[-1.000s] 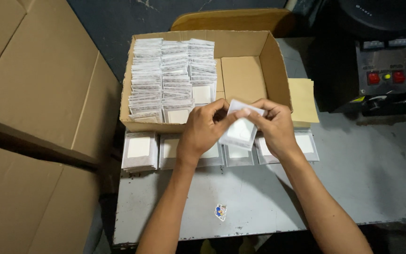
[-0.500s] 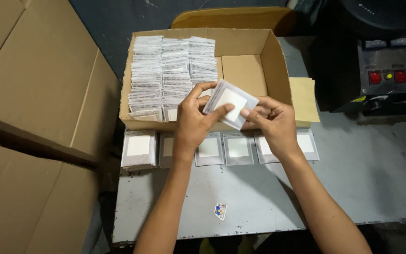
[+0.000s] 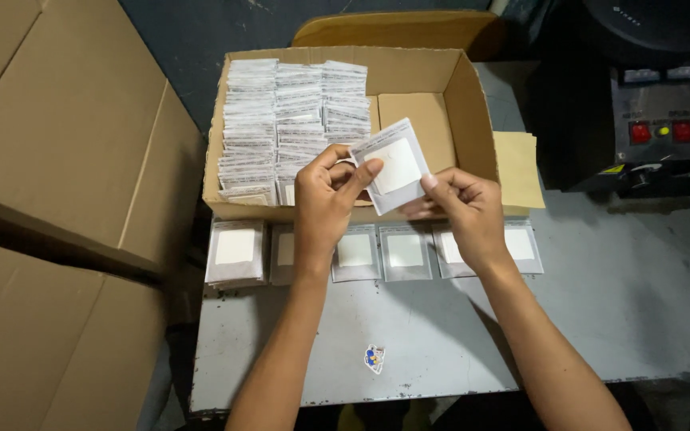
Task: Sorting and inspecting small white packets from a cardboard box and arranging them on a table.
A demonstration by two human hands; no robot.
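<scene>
My left hand (image 3: 327,199) and my right hand (image 3: 461,209) together hold a small flat packet (image 3: 393,165), silvery with a white square on its face, tilted in the air over the front edge of an open cardboard box (image 3: 473,104). The left thumb and fingers pinch its left corner; the right fingertips support its lower right side. Inside the box, rows of similar packets (image 3: 289,120) stand packed on edge along the left and middle. A row of several packets (image 3: 405,251) lies flat on the grey table (image 3: 600,303) just below my hands.
Large flattened cardboard sheets (image 3: 49,199) lean at the left. A black machine with red buttons (image 3: 660,128) stands at the right rear. A tan envelope-like sheet (image 3: 518,168) lies beside the box. A small sticker (image 3: 374,358) marks the table front.
The packet has risen from the table row up over the box edge and turned to show its white face. Both hands moved up with it.
</scene>
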